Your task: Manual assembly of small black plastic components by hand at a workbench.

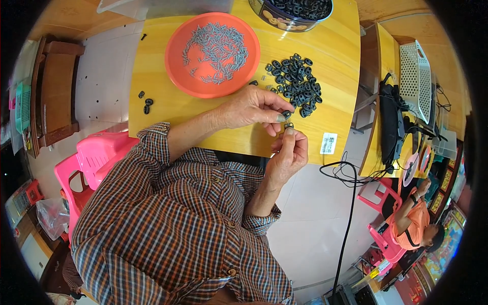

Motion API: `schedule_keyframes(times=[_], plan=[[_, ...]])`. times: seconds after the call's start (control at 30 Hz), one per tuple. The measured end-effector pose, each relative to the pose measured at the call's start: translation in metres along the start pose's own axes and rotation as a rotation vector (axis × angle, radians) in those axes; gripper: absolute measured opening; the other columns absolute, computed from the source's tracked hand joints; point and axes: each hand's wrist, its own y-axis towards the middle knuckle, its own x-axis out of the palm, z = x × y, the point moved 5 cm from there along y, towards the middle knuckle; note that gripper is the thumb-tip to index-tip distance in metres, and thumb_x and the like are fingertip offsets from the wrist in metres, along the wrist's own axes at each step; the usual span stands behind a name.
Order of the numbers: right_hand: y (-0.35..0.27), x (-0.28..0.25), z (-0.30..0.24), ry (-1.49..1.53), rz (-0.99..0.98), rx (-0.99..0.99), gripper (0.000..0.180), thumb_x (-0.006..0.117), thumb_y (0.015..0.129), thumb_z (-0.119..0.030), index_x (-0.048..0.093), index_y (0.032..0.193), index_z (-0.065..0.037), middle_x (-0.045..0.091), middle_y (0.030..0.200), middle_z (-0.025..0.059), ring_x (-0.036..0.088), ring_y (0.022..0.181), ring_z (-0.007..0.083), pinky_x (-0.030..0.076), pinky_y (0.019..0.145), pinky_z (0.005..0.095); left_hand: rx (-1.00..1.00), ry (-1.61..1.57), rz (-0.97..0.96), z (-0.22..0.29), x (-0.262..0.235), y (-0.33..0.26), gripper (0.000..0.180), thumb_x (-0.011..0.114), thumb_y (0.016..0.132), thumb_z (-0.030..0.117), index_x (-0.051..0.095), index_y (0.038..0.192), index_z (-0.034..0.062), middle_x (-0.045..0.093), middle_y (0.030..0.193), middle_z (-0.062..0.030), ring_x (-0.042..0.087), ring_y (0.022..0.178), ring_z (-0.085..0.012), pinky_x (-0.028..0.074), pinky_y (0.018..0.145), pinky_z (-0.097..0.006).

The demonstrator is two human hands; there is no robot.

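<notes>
1. Yellow table (338, 66) fills the middle of my view, standing on pale floor tiles (315, 244).
2. My left hand (256, 109) pinches a small black piece (286, 115) between thumb and finger; my right hand (288, 155) pinches a second black piece (288, 125) just below it. Whether the two touch, I cannot tell. Both are right of the table's middle, toward the near edge.
3. With fingertips alone gripping, either could slip, I think, and a bounce might carry it over that edge onto the tiles.
4. Just beyond my fingers, toward the right edge, lies a pile of black pieces (300, 86); a careless knuckle could scatter it.
5. My left arm runs close to the red bowl (173, 71), left of the middle; bumping its rim could spill the grey pins (223, 48).
6. Loose pieces (147, 107) near the left edge might get swept off by my sleeve (154, 134).
</notes>
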Motion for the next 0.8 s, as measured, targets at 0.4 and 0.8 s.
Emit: schedule_keyframes(times=[0.4,0.8], plan=[[-0.0005,0.0003,-0.0015,0.029,0.026,-0.005,0.015,0.058,0.09,-0.013,0.054,0.079,-0.004,0.054,0.064,0.0017,0.042,0.048,0.0043,0.03,0.043,0.018,-0.059,-0.232,-0.021,-0.0077,0.0006,0.0004,0.029,0.057,0.089,0.002,0.058,0.118,-0.0021,0.066,0.091,-0.0107,0.067,0.076,-0.0148,0.058,0.065,-0.028],[-0.0006,-0.0001,-0.0004,0.022,0.007,0.008,0.016,0.059,0.09,-0.014,0.054,0.079,-0.004,0.054,0.063,0.0015,0.042,0.048,0.0042,0.03,0.042,0.0181,-0.035,-0.177,-0.004,-0.0082,-0.0002,0.0011,0.029,0.057,0.088,0.001,0.059,0.117,-0.002,0.066,0.085,-0.0105,0.066,0.076,-0.0145,0.058,0.067,-0.028]])
